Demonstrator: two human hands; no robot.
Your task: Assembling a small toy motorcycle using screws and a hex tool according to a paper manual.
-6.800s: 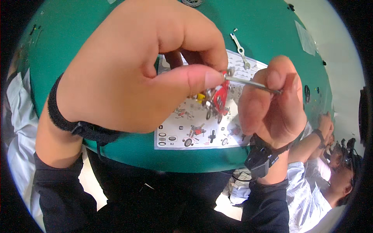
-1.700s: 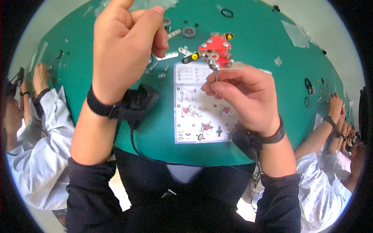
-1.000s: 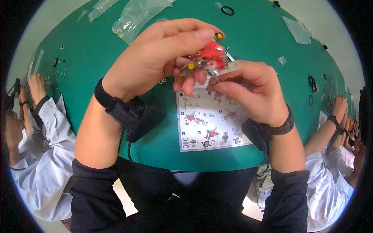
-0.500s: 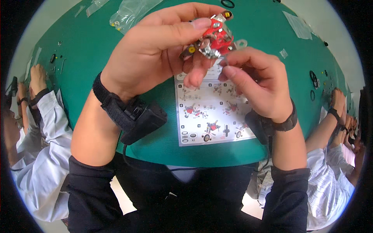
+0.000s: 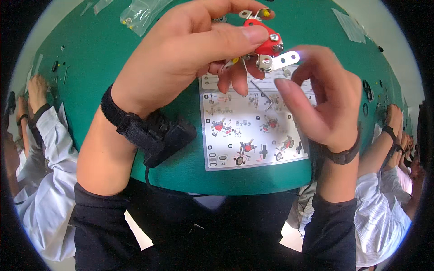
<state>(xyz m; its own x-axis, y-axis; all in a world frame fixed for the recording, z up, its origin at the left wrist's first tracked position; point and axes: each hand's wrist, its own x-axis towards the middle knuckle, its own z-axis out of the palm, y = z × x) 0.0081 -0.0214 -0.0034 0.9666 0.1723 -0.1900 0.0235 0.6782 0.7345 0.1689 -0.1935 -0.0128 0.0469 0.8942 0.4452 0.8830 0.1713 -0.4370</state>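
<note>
My left hand point(image 5: 181, 54) is closed around a small model assembly point(image 5: 271, 38) of red and silver metal parts with screws and yellow bits. Its thumb presses on the red plate. A silver strip with holes point(image 5: 285, 60) sticks out from the assembly's right side. Beside that strip is my right hand point(image 5: 327, 97), thumb and forefinger apart, with nothing visible between them. The forefinger's tip is at the strip's end; whether it touches cannot be told. A thin L-shaped hex key point(image 5: 261, 93) shows over the printed instruction sheet point(image 5: 257, 153), below the assembly.
Clear plastic bags point(image 5: 142, 16) lie at the back left, another bag point(image 5: 349, 26) at the back right. Black rings point(image 5: 367, 92) and small parts lie toward the right edge of the green table point(image 5: 167, 174). People sit on both sides, their hands on the table.
The assembly has turned in my left hand, bringing the strip into plain view. My right hand has moved right and its fingers have parted. The hex key now shows over the sheet.
</note>
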